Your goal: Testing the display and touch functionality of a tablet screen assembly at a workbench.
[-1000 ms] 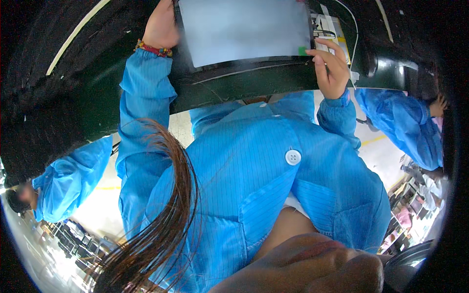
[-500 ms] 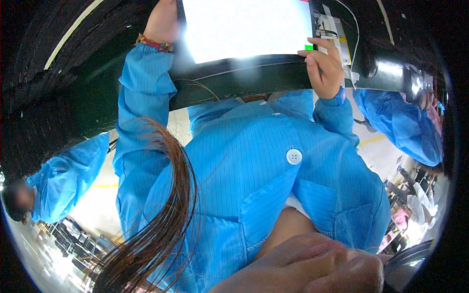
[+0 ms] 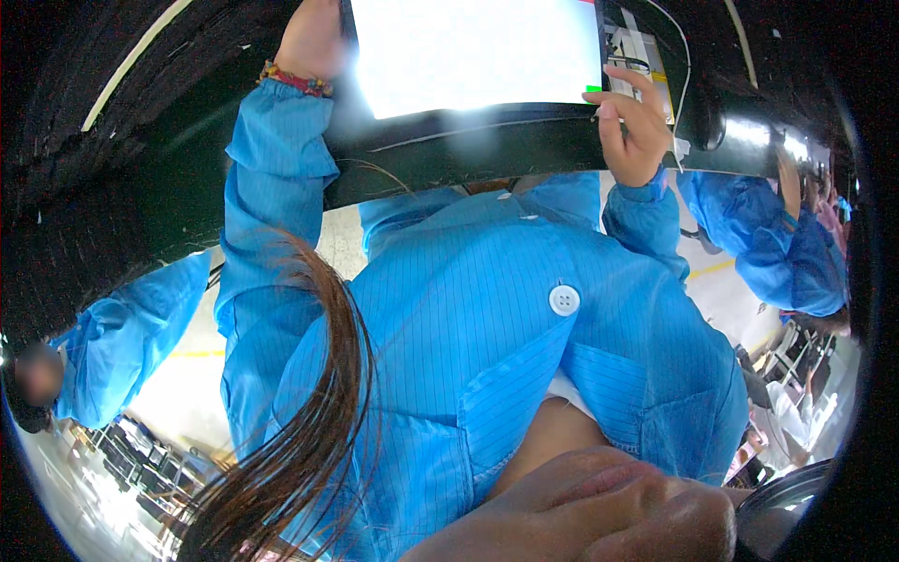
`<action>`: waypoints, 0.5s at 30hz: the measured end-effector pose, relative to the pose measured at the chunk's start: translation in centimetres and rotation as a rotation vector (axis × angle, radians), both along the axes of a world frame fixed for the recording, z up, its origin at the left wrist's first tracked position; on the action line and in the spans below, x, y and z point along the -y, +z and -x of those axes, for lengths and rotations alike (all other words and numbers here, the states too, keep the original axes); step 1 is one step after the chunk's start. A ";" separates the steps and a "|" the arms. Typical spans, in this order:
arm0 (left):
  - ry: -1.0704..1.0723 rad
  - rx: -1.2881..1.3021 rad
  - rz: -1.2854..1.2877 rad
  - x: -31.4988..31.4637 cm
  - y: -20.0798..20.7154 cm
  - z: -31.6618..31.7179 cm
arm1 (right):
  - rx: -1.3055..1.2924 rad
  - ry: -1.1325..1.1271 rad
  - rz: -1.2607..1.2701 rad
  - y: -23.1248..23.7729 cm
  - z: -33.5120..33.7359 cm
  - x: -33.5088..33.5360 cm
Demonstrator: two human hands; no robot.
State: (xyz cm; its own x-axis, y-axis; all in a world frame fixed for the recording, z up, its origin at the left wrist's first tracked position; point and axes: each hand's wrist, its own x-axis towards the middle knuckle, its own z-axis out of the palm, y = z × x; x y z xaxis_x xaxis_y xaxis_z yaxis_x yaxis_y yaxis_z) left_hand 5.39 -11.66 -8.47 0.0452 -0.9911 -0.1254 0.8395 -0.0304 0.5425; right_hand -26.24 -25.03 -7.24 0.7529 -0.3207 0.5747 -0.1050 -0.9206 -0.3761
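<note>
A flat screen (image 3: 478, 56) in a dark frame glows white at the top of the view, with a small green patch in its lower right corner. Beside its left edge is my left hand (image 3: 314, 45), a braided bracelet at the wrist; the fingers are lost at the picture's edge and in glare. My right hand (image 3: 637, 131) is by the screen's lower right corner, holding nothing, fingers apart. One fingertip lies at the green patch; whether it touches the glass I cannot tell.
The screen is over a dark green table (image 3: 449, 150). Right of it are a pale box-like thing (image 3: 655, 89) with tape and a white cable (image 3: 686, 56). People in blue work coats sit on the left (image 3: 131, 337) and right (image 3: 749, 225).
My right hand has shifted slightly right and down along the screen's corner, its fingers still apart. My left hand stays put. At the right, the other person's arm has come up.
</note>
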 end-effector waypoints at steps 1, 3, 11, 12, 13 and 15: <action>0.016 0.004 -0.018 0.0 0.1 0.0 | 0.001 0.001 -0.001 0.0 -0.2 0.0; 0.034 0.009 -0.037 -0.1 0.2 0.1 | -0.042 0.133 0.050 -0.1 -0.7 0.2; -0.023 -0.002 0.060 0.3 -0.1 -0.1 | -0.131 0.321 0.024 0.7 -3.3 -1.3; -0.016 0.008 0.047 0.3 0.0 -0.1 | -0.125 0.336 0.040 0.6 -3.6 -1.5; -0.016 0.007 0.046 0.2 -0.2 -0.2 | -0.120 0.351 0.054 0.6 -3.7 -1.7; -0.070 -0.040 0.086 0.2 -0.7 -0.8 | -0.148 0.363 0.093 0.7 -3.9 -1.6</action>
